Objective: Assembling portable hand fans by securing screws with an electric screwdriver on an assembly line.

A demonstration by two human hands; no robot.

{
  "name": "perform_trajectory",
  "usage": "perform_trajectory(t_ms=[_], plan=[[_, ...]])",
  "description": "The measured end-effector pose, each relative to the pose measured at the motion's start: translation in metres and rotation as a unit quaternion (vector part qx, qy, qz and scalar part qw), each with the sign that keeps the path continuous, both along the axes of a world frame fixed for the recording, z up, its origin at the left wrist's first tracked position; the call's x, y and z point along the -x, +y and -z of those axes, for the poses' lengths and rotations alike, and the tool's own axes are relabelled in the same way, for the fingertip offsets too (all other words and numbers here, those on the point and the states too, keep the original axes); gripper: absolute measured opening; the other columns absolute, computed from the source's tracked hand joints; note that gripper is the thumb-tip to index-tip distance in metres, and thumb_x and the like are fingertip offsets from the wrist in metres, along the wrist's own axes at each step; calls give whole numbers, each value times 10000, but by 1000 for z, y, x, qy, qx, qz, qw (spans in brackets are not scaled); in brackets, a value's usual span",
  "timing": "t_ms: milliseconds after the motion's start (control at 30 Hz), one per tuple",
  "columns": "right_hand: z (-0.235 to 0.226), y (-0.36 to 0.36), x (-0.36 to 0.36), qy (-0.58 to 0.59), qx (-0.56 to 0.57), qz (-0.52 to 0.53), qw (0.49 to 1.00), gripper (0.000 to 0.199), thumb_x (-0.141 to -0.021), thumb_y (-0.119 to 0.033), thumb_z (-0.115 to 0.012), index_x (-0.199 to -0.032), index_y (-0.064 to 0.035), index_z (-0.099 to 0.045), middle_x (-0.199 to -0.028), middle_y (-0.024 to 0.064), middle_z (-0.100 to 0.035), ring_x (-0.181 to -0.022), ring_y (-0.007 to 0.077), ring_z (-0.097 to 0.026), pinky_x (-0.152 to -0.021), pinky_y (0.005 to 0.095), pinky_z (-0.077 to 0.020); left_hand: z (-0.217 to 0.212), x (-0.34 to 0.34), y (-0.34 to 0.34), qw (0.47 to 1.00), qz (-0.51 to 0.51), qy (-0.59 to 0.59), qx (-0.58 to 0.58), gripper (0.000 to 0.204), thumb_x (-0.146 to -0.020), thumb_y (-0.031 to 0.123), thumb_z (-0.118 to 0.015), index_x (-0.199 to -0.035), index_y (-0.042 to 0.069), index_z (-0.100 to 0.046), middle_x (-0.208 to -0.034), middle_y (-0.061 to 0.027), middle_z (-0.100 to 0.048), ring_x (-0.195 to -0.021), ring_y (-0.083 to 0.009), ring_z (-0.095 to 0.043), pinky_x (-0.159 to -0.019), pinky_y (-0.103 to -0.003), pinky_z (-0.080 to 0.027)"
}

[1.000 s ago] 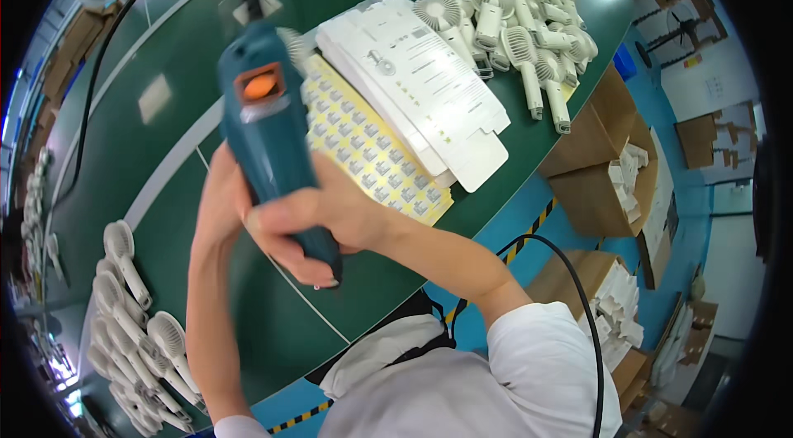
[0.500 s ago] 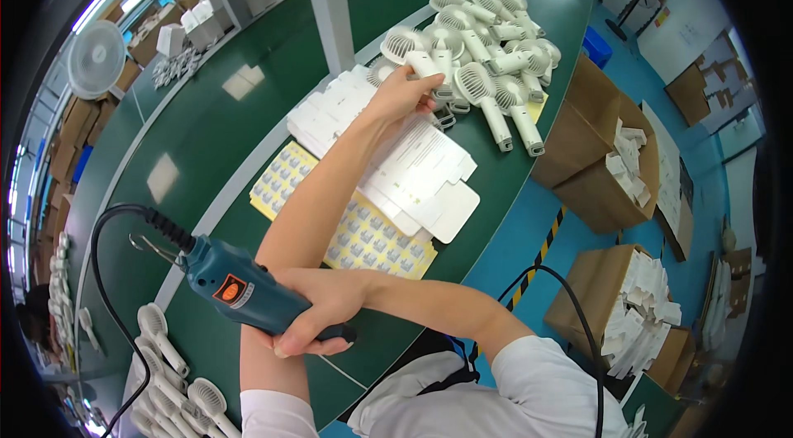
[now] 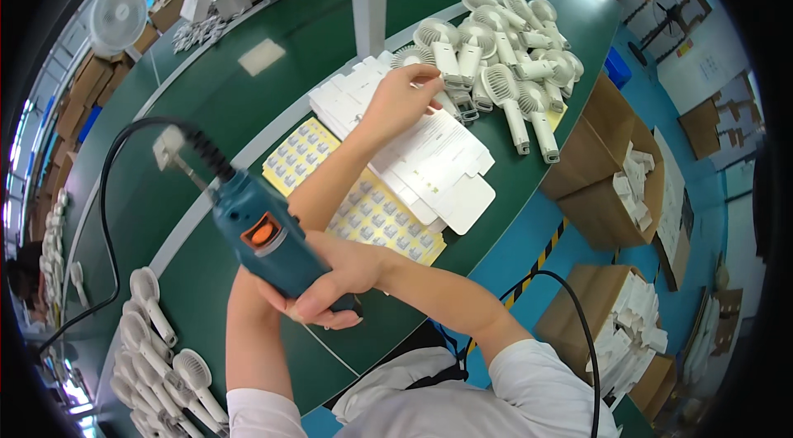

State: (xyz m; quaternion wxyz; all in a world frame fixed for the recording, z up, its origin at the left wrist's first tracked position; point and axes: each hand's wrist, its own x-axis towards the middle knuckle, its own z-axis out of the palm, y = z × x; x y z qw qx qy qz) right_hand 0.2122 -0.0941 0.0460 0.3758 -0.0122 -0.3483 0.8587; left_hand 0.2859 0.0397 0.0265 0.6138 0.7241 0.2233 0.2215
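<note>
My right hand (image 3: 330,281) is wrapped round a teal electric screwdriver (image 3: 266,232) with an orange switch. Its black cord leaves the upper left end, and the dark nose shows beyond my fingers; the tip is not visible. That forearm crosses over my left arm. Farther off, my left hand (image 3: 405,99) hovers above flattened white cartons (image 3: 446,161), fingers loosely curled and apart with nothing visible between them. It is beside a pile of white handheld fans (image 3: 500,83); one fan (image 3: 410,58) lies partly hidden behind it. Yellow sticker sheets (image 3: 388,227) lie under the cartons.
More handheld fans (image 3: 136,331) are heaped at the lower left of the green table (image 3: 215,289). A grey post (image 3: 368,0) rises behind the cartons. On the right, cardboard boxes (image 3: 591,289) holding white pieces stand on the blue floor. A black cable (image 3: 582,322) loops near my right arm.
My left hand has drawn back leftward from the fan it was touching. The screwdriver's cord end has swung upward and right in my right hand. The whole view has shifted slightly.
</note>
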Motion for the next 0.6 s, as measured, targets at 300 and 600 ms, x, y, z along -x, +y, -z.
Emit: perform_trajectory(t_ms=[300,600], plan=[[21,9,4,180,34,121,976,298,-968,-240,-521,-1104,-20,-371,-610,92,-492,-340,200,-477,-273,319,-415,-4,225,-6,944,-309,42,-107,236,-951,183,-578,-1061,-23,-614,-793,-62,-651,-724,-131,-594,-696,-272,-477],[26,26,16,193,77,209,956,278,-1017,-214,-406,-1086,54,-381,-674,101,-413,-340,139,-390,-253,234,-375,35,446,-56,602,-608,331,-399,193,-882,192,-649,-904,2,-629,-737,-119,-621,-799,-314,-587,-739,-425,-464]])
